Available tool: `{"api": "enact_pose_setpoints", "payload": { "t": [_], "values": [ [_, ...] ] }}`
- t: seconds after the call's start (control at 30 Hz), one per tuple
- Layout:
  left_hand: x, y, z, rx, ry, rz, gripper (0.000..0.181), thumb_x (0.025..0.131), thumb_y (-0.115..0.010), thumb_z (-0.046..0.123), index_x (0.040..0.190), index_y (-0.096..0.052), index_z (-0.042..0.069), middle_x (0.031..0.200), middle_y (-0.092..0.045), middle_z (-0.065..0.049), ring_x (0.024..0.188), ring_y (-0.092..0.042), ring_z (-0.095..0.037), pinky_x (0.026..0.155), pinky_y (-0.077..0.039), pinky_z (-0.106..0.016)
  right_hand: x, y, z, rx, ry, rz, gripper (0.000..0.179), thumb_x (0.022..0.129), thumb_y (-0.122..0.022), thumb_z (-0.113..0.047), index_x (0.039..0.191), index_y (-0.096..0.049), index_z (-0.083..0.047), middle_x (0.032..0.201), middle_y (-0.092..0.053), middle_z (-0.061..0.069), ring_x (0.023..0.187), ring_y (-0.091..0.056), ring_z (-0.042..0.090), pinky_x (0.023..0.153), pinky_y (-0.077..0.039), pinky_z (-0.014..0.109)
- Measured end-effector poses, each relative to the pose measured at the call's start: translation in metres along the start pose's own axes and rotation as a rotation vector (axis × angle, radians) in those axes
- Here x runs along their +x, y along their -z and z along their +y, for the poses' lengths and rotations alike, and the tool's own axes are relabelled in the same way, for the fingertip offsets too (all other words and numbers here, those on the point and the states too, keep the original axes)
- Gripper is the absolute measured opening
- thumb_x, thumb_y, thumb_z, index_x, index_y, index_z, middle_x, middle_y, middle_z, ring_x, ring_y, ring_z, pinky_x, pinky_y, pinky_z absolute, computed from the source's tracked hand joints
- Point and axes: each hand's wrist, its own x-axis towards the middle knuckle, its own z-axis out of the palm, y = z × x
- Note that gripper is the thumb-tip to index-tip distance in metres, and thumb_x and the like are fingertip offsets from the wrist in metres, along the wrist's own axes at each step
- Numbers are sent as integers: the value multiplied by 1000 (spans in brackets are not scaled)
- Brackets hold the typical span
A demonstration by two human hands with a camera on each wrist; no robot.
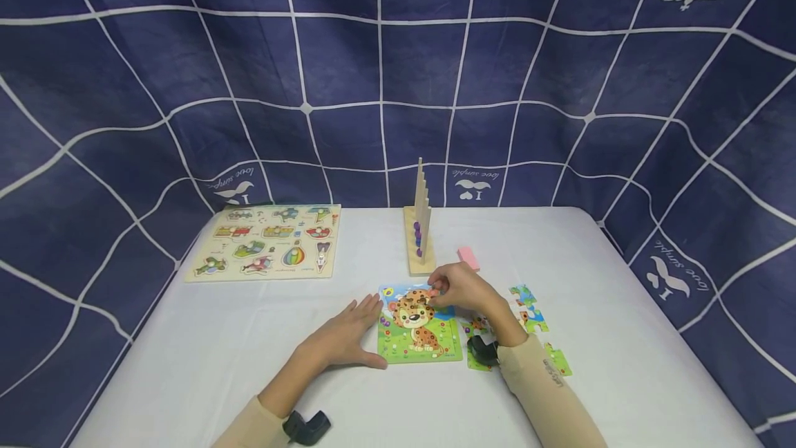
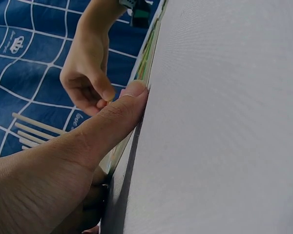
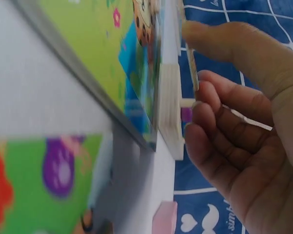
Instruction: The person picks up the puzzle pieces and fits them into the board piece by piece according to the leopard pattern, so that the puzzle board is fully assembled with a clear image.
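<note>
The right hand (image 1: 463, 287) is nearly closed: thumb and fingertips pinch a thin puzzle piece (image 3: 191, 66), seen almost from its edge in the right wrist view. This hand is above the far right part of the leopard puzzle (image 1: 398, 349), which lies flat on the white table (image 1: 298, 393). The left hand (image 1: 344, 337) is opened wide, with rather straight fingers along the left side of the puzzle and the thumb touching its near left corner; it grips nothing. On both arms there are beige sleeves (image 1: 553, 393).

To the right of the puzzle, several loose pieces (image 1: 558, 359) are spread, some partly hidden by the right arm. Beyond its far edge stands a wooden rack (image 1: 423, 269) with upright sticks and purple and blue beads. A pink block (image 1: 469, 259) lies past the far right corner of the puzzle. Farther and to the left of it is a vehicle board (image 1: 226, 268). Behind everything hangs a blue curtain (image 1: 417, 61) with white lines.
</note>
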Motion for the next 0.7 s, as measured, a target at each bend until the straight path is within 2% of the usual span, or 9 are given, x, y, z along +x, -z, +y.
{"api": "enact_pose_setpoints", "payload": {
  "t": [0.3,0.7],
  "values": [
    [0,0,0,6,4,-4,118,68,-65,78,153,-29,4,163,-21,-9,152,-17,-24,125,-18,-43,6,-8,-10,-39,-60,-5,31,69,-86,-19,94,-72,-6,76,-66,-2,68,-55,7,63,-50,19],
    [1,-1,-1,15,6,-4,119,67,-65,79,152,-29,4,163,-21,-10,152,-17,-24,125,-19,-43,10,-14,-11,-50,-83,-15,31,67,-86,-19,93,-73,-8,75,-66,-4,66,-55,5,62,-50,19]
  ]
}}
